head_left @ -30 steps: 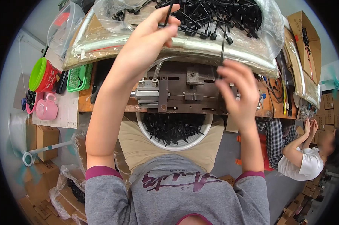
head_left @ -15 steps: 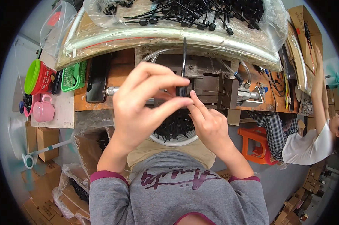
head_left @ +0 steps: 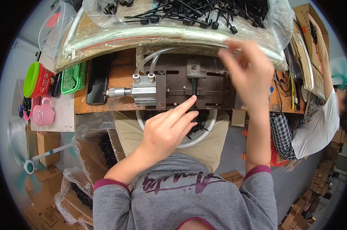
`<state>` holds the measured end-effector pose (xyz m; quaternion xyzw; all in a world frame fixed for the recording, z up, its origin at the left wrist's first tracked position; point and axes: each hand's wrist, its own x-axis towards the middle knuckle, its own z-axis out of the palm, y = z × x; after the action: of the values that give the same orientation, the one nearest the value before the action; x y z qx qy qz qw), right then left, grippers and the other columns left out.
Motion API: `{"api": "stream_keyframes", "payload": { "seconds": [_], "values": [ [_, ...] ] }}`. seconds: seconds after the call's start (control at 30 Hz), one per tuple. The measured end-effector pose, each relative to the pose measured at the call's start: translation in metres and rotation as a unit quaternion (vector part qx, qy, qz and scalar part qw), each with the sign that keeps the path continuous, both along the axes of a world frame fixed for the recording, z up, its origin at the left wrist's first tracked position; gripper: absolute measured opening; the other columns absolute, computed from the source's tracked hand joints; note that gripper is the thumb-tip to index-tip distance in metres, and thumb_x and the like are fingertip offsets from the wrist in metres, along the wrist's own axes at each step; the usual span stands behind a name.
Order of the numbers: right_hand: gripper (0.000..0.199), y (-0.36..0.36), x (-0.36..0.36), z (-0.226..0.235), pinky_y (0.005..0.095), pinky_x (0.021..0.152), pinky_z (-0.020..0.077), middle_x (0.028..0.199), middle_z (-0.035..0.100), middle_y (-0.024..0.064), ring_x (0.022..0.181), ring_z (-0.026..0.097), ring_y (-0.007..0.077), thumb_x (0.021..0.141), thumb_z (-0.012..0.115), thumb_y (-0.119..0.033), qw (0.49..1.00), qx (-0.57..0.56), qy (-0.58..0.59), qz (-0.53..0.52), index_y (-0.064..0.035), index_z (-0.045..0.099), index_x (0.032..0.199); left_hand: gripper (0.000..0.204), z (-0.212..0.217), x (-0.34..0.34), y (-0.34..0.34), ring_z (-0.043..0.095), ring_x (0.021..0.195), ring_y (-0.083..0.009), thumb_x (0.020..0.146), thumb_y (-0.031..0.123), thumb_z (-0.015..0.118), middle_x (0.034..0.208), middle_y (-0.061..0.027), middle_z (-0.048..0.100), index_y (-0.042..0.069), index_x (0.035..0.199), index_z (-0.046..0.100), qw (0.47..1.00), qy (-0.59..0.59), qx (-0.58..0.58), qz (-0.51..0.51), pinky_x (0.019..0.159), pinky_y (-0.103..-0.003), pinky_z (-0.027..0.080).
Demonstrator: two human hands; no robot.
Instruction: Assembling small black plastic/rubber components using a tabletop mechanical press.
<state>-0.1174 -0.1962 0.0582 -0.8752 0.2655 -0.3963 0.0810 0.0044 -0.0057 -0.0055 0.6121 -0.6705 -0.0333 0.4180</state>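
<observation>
My left hand (head_left: 164,130) reaches in from the lower left with its fingers stretched out. Its index fingertip rests at the lower end of a slim black part (head_left: 195,85), which sits in the middle of a dark metal fixture (head_left: 177,63). Raised over the fixture's right side, near the padded tray edge, is my right hand (head_left: 254,69). Motion smears its fingers, so whether anything is between them cannot be seen. A silver air cylinder (head_left: 144,94) with clear hoses is mounted at the fixture's left. Below the fixture, a white round basket (head_left: 188,145) with black parts is partly hidden by my left hand.
Black thin-stemmed parts with thick heads (head_left: 188,15) lie heaped on plastic in a padded tray (head_left: 142,36). Leftward are a phone (head_left: 97,86), a green basket (head_left: 71,78), a red-and-green bucket (head_left: 39,79) and a pink cup (head_left: 43,113). Another person (head_left: 315,126) works at the right.
My left hand has let go of the black part it pinched upright and moved down, its fingers now extended. My right hand has lifted away up and to the right.
</observation>
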Motion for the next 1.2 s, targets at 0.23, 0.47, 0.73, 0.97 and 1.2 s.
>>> {"api": "stream_keyframes", "payload": {
  "seconds": [0.23,0.47,0.73,0.97,1.2],
  "values": [
    [0.032,-0.102,0.031,-0.009,0.0283,0.062,0.0453,0.087,0.069,0.0026,0.066,0.052,0.0119,0.085,0.077,-0.024,0.995,0.018,0.099,0.021,-0.0096,0.073,0.113,0.026,-0.035,-0.022,-0.018,0.066,0.063,-0.0174,0.074,0.011,0.08,0.13,-0.0138,0.067,0.002,0.097,0.073,0.992,-0.124,0.005,0.019,0.06,-0.028,0.051],
    [0.023,-0.044,0.007,0.007,0.0274,0.059,0.0492,0.095,0.069,0.0042,0.065,0.06,0.0102,0.084,0.077,-0.01,0.963,0.244,-0.03,0.109,-0.0024,0.071,0.105,0.026,-0.033,-0.018,-0.024,0.064,0.059,-0.0176,0.071,0.013,0.082,0.129,-0.0102,0.069,0.006,0.094,0.073,0.992,-0.118,0.016,0.031,0.059,-0.028,0.051],
    [0.028,0.055,-0.045,-0.03,0.036,0.08,0.0583,0.115,0.063,0.0153,0.098,0.067,0.0298,0.078,0.078,0.0,0.994,0.025,0.028,0.102,-0.0013,0.069,0.105,0.024,0.023,0.01,-0.038,0.071,0.072,-0.0221,0.08,0.019,0.081,0.105,-0.0095,0.074,0.007,0.1,0.074,0.999,-0.037,-0.005,-0.018,0.063,-0.031,0.057],
    [0.025,0.092,-0.051,-0.08,0.0337,0.072,0.0571,0.137,0.059,0.0213,0.084,0.069,0.0255,0.077,0.071,0.0,0.985,0.051,0.131,0.101,0.0014,0.063,0.1,0.022,0.072,0.062,-0.139,0.065,0.08,-0.0275,0.085,0.021,0.076,0.089,-0.0121,0.065,0.0,0.092,0.071,0.975,-0.127,-0.121,0.139,0.074,-0.04,0.053],
    [0.024,0.088,-0.039,-0.081,0.0296,0.058,0.0534,0.136,0.063,0.0175,0.056,0.061,0.0177,0.073,0.07,-0.003,0.977,0.009,0.203,0.071,-0.0022,0.063,0.097,0.035,0.064,0.063,-0.174,0.064,0.087,-0.034,0.073,0.031,0.084,0.083,-0.0156,0.063,0.0,0.077,0.07,0.987,-0.097,0.003,0.125,0.078,-0.043,0.052]
  ]
}}
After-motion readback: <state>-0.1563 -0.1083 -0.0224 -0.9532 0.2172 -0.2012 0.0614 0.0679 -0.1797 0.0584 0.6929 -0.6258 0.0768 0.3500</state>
